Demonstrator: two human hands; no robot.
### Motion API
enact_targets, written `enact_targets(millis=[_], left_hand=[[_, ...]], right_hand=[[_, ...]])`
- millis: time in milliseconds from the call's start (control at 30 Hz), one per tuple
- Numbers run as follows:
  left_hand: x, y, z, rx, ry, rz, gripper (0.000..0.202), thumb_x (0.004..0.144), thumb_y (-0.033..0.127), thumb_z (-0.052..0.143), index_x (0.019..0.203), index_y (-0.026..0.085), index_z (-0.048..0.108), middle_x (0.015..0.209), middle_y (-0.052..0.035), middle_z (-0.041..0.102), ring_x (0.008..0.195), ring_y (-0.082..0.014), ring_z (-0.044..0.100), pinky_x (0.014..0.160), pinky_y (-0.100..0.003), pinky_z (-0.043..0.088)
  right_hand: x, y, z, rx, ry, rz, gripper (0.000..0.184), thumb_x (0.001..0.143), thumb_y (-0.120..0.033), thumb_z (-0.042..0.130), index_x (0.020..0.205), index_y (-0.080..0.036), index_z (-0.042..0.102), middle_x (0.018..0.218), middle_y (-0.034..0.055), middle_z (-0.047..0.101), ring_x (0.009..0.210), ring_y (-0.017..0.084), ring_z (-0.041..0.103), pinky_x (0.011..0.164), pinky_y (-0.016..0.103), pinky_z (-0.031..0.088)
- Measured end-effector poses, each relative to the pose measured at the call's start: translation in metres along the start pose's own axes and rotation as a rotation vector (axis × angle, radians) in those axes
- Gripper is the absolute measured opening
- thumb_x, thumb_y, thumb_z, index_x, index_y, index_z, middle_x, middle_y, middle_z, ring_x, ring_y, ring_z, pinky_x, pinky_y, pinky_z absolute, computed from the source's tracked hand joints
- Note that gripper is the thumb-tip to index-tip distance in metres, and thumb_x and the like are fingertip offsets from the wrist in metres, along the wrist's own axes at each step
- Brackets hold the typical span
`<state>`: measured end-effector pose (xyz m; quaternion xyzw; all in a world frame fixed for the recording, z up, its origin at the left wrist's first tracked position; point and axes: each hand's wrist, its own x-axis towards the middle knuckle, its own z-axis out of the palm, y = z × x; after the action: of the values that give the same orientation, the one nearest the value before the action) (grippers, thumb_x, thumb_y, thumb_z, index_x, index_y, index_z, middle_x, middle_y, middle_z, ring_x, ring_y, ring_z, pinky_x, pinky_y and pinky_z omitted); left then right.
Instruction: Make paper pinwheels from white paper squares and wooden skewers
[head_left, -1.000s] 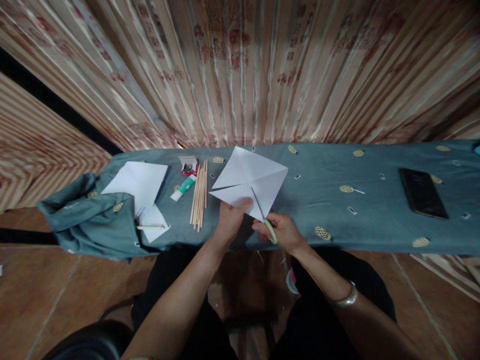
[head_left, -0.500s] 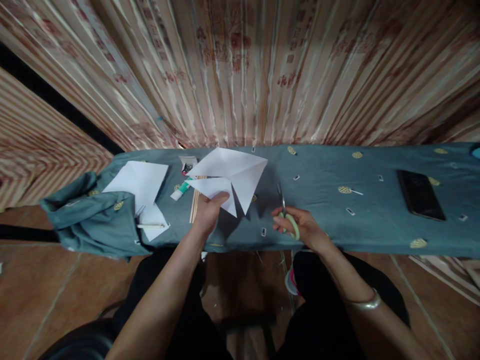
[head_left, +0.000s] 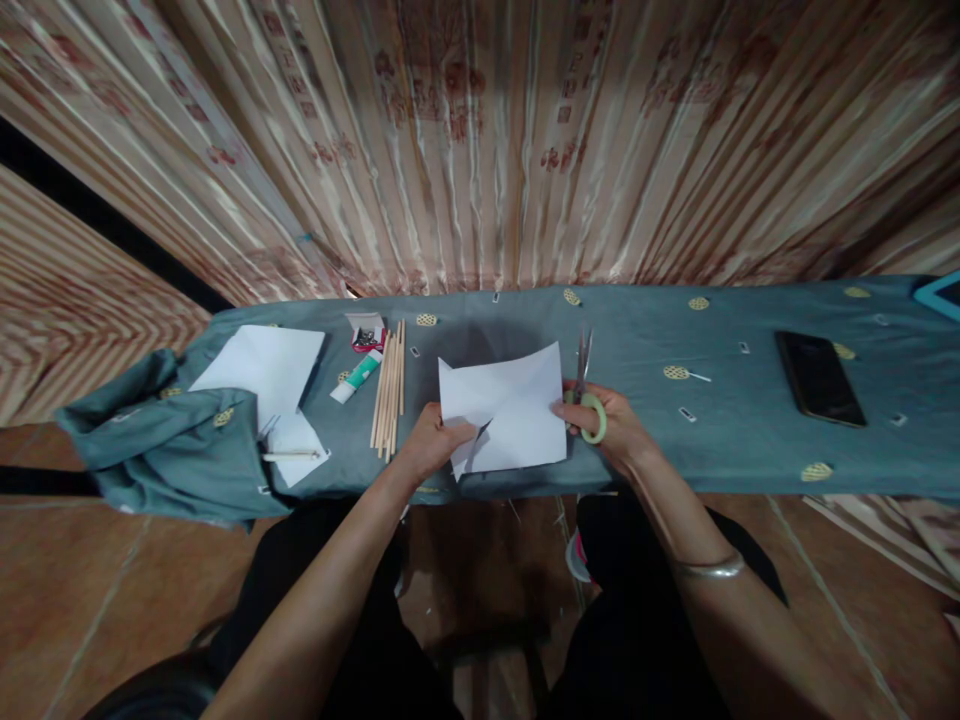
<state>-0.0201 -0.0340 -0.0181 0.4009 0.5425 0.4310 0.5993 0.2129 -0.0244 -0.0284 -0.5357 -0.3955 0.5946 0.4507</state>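
A white sheet of paper [head_left: 517,400] with creases and a slit cut in from its lower left is held up over the table between both hands. My left hand [head_left: 436,440] pinches its left edge, thumb on top beside the cut. On the other side, my right hand [head_left: 611,420] grips scissors with pale green handles [head_left: 595,420], their blades pointing away from me and slightly apart. That hand's thumb also presses on the right edge of the paper.
Left of the paper lie wooden sticks [head_left: 388,390], a green-and-white glue tube [head_left: 357,377] and a small open box of metal bits [head_left: 367,333]. Farther left are white papers [head_left: 281,365] and a white pen [head_left: 291,456]. A black phone [head_left: 819,378] rests at right on the cloth-covered table [head_left: 735,440].
The paper has come down and turned squarer to me, uncovering the sticks. My right hand, still with the scissors, has moved in and taken the paper's right edge.
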Motion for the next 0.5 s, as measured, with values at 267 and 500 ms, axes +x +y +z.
enact_targets(millis=[267,500], left_hand=[[-0.002,0.008,0.006,-0.369,-0.128,-0.067,0.036,0.059,0.049,0.077,0.074,0.017,0.072,0.082,-0.0085,0.074,0.078,-0.0239,0.069,0.070,-0.034,0.055],[-0.004,-0.002,0.029,-0.467,-0.169,-0.029,0.043,0.060,0.041,0.084,0.093,0.017,0.071,0.099,-0.0083,0.073,0.092,-0.0231,0.068,0.085,-0.038,0.054]], right_hand=[[0.005,-0.003,0.005,0.257,0.261,-0.076,0.041,0.042,-0.030,0.089,0.076,-0.021,0.068,0.067,-0.0040,0.066,0.059,0.012,0.056,0.057,0.026,0.046],[0.005,0.004,0.027,0.291,0.229,-0.091,0.039,0.052,-0.038,0.086,0.081,-0.022,0.066,0.078,-0.0008,0.070,0.067,0.016,0.061,0.060,0.029,0.049]])
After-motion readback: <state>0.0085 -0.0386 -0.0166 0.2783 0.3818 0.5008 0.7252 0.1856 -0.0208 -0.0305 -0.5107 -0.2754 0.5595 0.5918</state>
